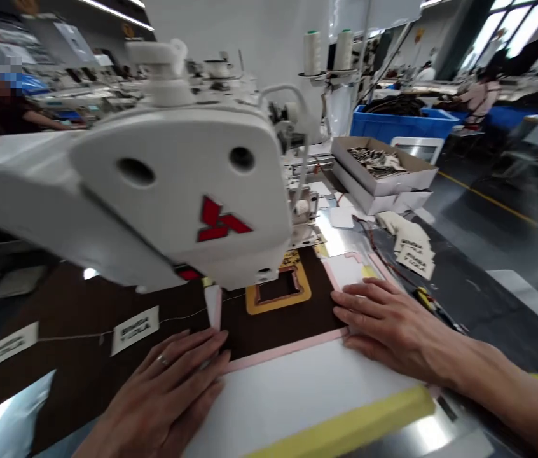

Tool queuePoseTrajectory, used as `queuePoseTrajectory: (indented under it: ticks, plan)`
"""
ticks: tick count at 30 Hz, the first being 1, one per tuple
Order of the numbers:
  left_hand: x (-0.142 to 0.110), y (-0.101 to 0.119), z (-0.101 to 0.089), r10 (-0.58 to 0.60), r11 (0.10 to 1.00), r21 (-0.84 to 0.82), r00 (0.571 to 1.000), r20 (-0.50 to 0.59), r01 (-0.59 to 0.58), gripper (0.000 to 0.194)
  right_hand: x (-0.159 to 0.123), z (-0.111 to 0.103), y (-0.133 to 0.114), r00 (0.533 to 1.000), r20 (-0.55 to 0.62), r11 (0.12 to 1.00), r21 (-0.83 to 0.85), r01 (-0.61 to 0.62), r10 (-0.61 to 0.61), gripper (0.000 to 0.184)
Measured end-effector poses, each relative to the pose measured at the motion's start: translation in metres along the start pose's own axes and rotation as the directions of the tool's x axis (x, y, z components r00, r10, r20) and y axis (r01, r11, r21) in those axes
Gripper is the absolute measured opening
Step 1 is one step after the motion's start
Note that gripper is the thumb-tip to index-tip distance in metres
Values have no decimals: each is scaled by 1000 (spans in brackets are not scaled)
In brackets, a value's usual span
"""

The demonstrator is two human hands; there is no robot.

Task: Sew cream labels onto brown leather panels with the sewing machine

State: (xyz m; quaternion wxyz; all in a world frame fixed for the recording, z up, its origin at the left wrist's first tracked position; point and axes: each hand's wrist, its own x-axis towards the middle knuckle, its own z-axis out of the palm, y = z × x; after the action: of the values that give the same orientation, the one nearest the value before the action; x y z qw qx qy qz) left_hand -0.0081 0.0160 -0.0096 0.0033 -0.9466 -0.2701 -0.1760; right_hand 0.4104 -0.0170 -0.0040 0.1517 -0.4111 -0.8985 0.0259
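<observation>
Brown fabric (273, 324) lies under white template (297, 394) with pink edging, below sewing machine head (178, 191). Left hand (168, 388) flat, fingers spread, pressing template's left edge, gripping nothing. Right hand (388, 318) flat, open, pressing right corner, gripping nothing. Yellow frame (278, 289) sits on fabric beneath needle. Stitched labels (135, 329) trail left on thread.

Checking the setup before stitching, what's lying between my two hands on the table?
In the head view, dark brown fabric edged by a pink-bordered white template lies between the left hand and right hand.
</observation>
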Motion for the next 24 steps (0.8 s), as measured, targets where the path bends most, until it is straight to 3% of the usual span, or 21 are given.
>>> queuePoseTrajectory:
  ticks: [6, 14, 20, 24]
  plan:
    - [5, 8, -13, 5, 1000, 25, 994, 109, -8, 33, -6, 9, 3, 999, -17, 995, -92, 40, -41, 37]
    - [6, 6, -12, 18, 1000, -18, 996, 84, -17, 35, -7, 7, 1, 998, -9, 990, -127, 54, -55, 38]
    - [2, 5, -6, -24, 1000, -17, 997, 67, 25, 36, -4, 5, -2, 1000, -8, 997, -77, 19, -20, 42]
    - [-6, -2, 1, -45, 999, 8, 999, 25, 45, 40, 0, 1, -4, 1000, -19, 1000, -29, 11, -11, 35]
